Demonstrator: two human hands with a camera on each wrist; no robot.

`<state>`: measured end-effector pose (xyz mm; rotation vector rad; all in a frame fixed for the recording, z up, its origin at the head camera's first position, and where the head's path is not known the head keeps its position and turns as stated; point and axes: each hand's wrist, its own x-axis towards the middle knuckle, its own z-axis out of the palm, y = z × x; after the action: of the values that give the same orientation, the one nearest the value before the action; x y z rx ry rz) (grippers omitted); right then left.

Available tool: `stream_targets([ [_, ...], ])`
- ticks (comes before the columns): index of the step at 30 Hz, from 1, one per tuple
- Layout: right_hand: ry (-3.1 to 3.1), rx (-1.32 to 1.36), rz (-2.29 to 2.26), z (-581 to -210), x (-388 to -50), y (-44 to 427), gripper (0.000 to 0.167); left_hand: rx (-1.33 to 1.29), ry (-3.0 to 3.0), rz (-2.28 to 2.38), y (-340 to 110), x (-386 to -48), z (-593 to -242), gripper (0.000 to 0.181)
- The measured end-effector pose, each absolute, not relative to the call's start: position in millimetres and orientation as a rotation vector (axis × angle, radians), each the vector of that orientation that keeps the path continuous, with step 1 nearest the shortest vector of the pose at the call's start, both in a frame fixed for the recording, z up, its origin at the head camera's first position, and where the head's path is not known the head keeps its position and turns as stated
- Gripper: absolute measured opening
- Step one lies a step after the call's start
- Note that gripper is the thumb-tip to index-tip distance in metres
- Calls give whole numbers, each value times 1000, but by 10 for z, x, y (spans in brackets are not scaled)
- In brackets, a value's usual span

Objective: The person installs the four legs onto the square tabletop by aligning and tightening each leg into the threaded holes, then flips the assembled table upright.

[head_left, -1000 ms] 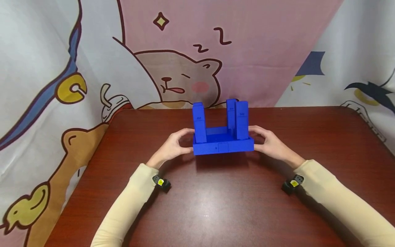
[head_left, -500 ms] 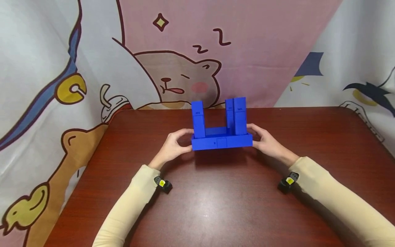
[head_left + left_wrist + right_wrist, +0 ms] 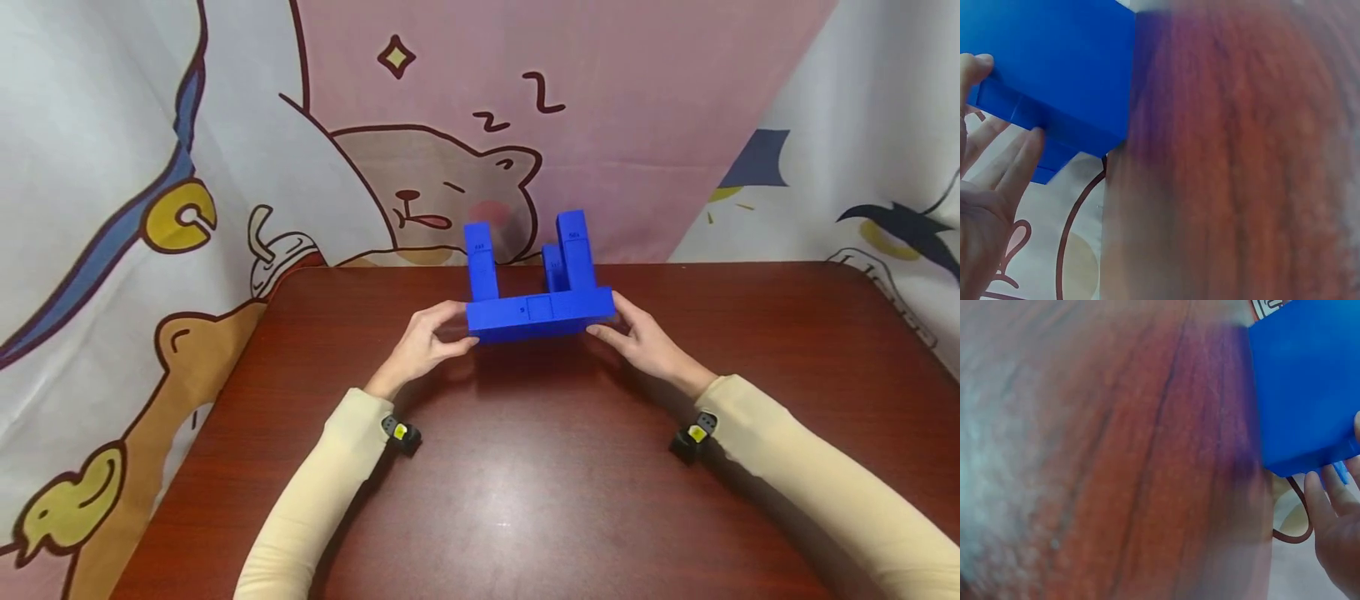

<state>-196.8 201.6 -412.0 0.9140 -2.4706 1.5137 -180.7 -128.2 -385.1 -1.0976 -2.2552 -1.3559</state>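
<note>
A blue tray-like base (image 3: pixel 510 313) with three upright blue posts (image 3: pixel 481 260) is held up in the head view, tipped so that its underside shows below the front wall. Small dark markings are on the front wall and posts. My left hand (image 3: pixel 418 348) grips the base's left end, its thumb on the underside. At the right end, my right hand (image 3: pixel 651 340) holds the base between thumb and fingers. The left wrist view shows the flat blue underside (image 3: pixel 1054 56) and fingertips along a side wall. In the right wrist view, fingers touch the base's lower side.
A dark red-brown wooden table (image 3: pixel 510 467) lies beneath the hands. Behind it hangs a cartoon-printed cloth (image 3: pixel 615 108), and more printed cloth covers the left side. Each wrist wears a strap with a small black camera (image 3: pixel 405 437).
The blue base has risen in the head view and tipped, its front edge going up so the underside appears. Both hands moved with it, the right one slightly inward.
</note>
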Motion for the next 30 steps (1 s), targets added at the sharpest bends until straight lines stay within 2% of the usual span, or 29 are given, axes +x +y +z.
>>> stream_targets([
  [12, -2408, 928, 1850, -4225, -2065, 2128, 58, -1042, -2288, -1614, -1233, -1811, -3819, 33],
  [22, -2394, 829, 1936, -4084, -1997, 2096, 34, -849, -2315, -1795, -1219, -1954, -3994, 23],
  [30, -2386, 775, 1995, -3875, -1954, 2101, 22, -654, -2215, -2020, -1151, -1903, -3873, 19],
])
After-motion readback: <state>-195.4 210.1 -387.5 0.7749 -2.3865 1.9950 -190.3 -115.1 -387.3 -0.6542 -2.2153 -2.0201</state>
